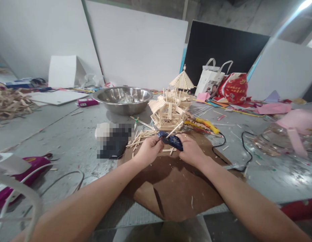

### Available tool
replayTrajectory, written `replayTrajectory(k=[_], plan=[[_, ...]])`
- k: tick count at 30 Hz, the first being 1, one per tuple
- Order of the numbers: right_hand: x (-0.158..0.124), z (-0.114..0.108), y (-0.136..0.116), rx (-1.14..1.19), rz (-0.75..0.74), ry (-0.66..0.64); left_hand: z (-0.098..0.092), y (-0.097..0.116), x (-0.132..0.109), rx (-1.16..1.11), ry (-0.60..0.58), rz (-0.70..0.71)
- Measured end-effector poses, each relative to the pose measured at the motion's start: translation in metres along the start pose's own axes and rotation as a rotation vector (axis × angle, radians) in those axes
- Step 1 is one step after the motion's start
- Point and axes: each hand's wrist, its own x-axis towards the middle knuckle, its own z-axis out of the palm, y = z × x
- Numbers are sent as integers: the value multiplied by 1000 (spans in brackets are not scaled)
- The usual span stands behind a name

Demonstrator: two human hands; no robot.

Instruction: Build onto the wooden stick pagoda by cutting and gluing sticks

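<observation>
My left hand and my right hand meet over a brown cardboard sheet, both closed round a small blue cutter. A thin wooden stick passes through the cutter's jaws and slants up to the right. Just beyond stands a model pavilion built of wooden sticks. Loose sticks lie to the left of the hands.
A steel bowl sits behind on the left. A yellow glue gun with a black cord lies to the right. Paper bags, coloured paper scraps, a clear container and a stick pile ring the grey table.
</observation>
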Motion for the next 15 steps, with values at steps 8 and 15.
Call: replayTrajectory(k=[8,15], plan=[[-2,-2,1,23,-1,56,1,0,0,30,0,8],[-2,-7,-3,12,1,32,1,2,-2,117,65,75]])
